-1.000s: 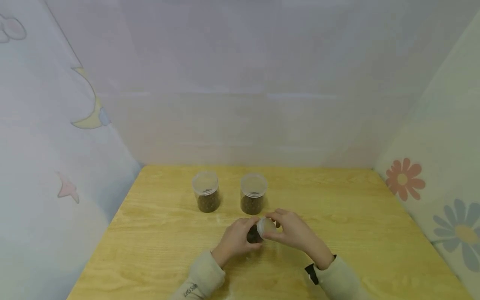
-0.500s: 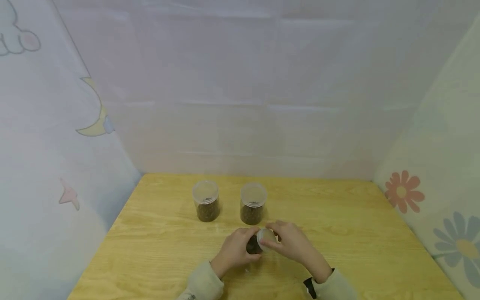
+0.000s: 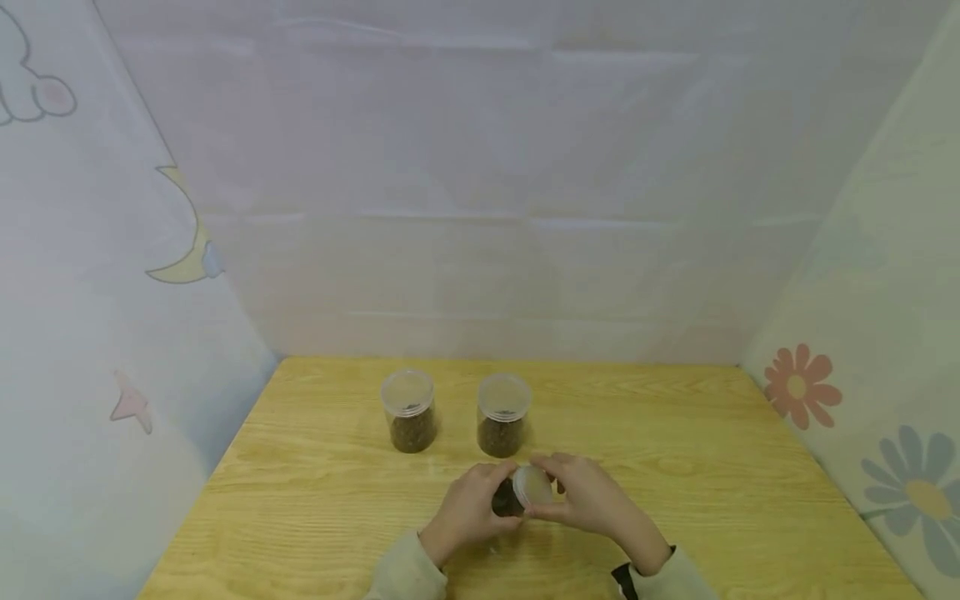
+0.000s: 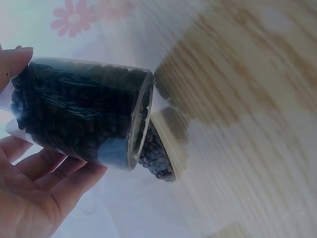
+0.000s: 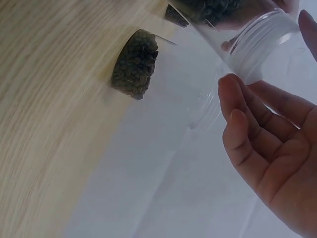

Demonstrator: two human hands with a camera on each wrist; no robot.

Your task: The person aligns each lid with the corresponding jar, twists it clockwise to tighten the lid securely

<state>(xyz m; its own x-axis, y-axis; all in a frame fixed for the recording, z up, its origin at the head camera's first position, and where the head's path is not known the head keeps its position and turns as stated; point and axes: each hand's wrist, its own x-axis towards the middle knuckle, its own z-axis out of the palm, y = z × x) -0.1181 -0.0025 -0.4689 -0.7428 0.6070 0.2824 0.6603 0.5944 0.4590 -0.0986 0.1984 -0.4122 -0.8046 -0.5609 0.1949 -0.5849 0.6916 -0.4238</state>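
Observation:
A clear jar [image 4: 79, 106] filled with dark beans is tilted over the table near the front, its lid end toward the right. My left hand [image 3: 467, 508] grips the jar's body, thumb on one side and fingers on the other. At the other end, my right hand [image 3: 592, 498] holds the clear lid [image 5: 270, 42] by its rim between thumb and fingers; the lid sits on the jar. In the right wrist view some of the right fingers curl below the lid without touching it. Whether the lid is loose cannot be told.
Two similar lidded jars stand upright behind the hands, a left one [image 3: 411, 421] and a right one [image 3: 502, 425], each partly filled with dark beans. The wooden table [image 3: 300, 500] meets a pale cloth backdrop [image 3: 480, 283] behind, with printed cloth on both sides.
The head view has tilted, so everything sits lower in it. My right thumb has shifted from the lid's face to its lower rim. The left hand keeps its grip on the jar.

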